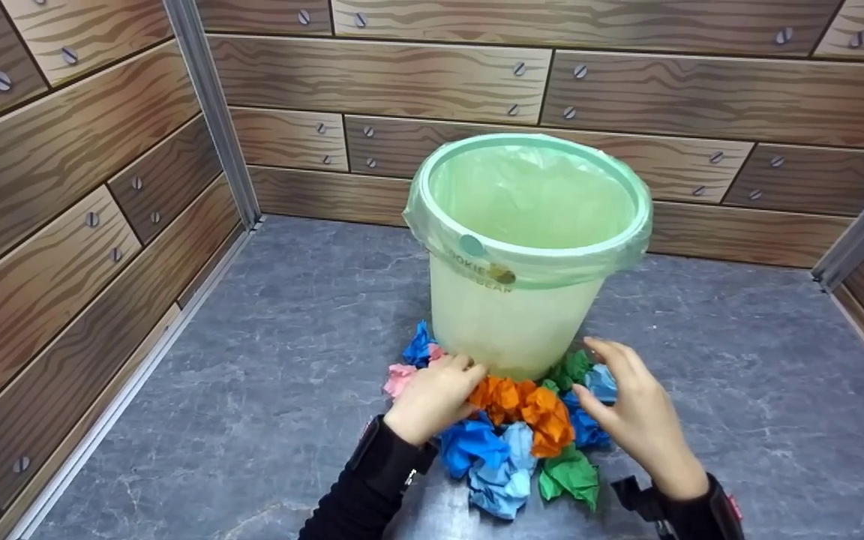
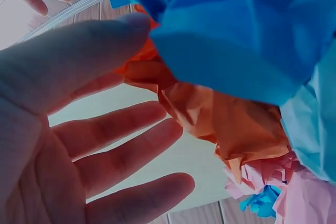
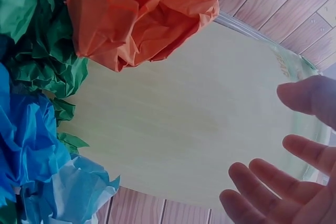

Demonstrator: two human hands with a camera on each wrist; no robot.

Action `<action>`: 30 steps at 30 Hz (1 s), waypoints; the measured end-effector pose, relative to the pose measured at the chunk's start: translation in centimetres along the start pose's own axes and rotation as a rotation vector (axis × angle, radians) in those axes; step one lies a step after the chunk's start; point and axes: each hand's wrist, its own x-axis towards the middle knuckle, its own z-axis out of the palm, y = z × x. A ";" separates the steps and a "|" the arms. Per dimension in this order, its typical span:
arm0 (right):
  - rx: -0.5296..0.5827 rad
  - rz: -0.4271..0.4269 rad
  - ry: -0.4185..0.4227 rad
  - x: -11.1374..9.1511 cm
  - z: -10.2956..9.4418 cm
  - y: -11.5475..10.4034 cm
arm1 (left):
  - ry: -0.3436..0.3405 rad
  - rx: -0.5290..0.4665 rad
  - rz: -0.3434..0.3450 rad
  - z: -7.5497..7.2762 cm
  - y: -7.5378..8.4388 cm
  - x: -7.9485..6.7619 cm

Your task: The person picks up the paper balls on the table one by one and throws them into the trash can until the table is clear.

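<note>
Crumpled paper balls lie bunched at the front foot of a pale green bin (image 1: pixel 514 322). My left hand (image 1: pixel 432 397) reaches in at the left side of the bunch, beside an orange paper ball (image 1: pixel 503 397). In the left wrist view, its fingers (image 2: pixel 126 156) are extended and the thumb tip overlaps the orange paper; contact is unclear. A blue paper ball (image 2: pixel 236 35) covers part of that view. To the right, my right hand (image 1: pixel 642 412) hovers with spread fingers over a blue paper ball (image 1: pixel 586 424), holding nothing.
A translucent green liner (image 1: pixel 619 255) folds over the bin's rim. Pink paper (image 1: pixel 400 380) lies left of the bunch, green paper (image 1: pixel 571 476) and light blue paper (image 1: pixel 503 480) toward the front. Wood-patterned panels (image 1: pixel 402 75) wall in the grey marbled floor (image 1: pixel 267 360).
</note>
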 end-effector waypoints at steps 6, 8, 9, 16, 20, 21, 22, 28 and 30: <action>-0.004 0.035 -0.032 0.7 -1.2 -2.4 | -0.062 -0.011 -0.013 0.2 -0.1 0.0; -0.003 0.037 -0.038 0.7 -1.1 -2.3 | -0.083 -0.024 -0.020 0.3 -0.1 0.0; 0.004 0.034 -0.039 0.6 -1.0 -2.2 | -0.090 -0.031 -0.023 0.4 -0.1 0.0; -0.008 -0.010 -0.028 -1.2 2.4 2.9 | -0.092 -0.015 -0.011 1.5 -0.1 -0.1; 0.002 -0.004 -0.035 -1.1 2.4 2.7 | -0.085 -0.011 -0.008 1.9 -0.2 -0.1; 0.015 0.005 -0.040 -0.9 1.9 2.0 | -0.085 -0.013 -0.009 1.9 -0.2 -0.1; 0.022 0.015 -0.045 -0.6 1.2 0.9 | -0.085 -0.015 -0.011 1.9 -0.2 -0.1; -0.011 0.055 -0.078 0.3 -0.7 -2.1 | -0.072 -0.028 -0.001 1.7 -0.1 0.1; -0.022 0.066 -0.087 0.4 -0.9 -2.2 | -0.065 -0.032 0.004 1.6 -0.1 0.2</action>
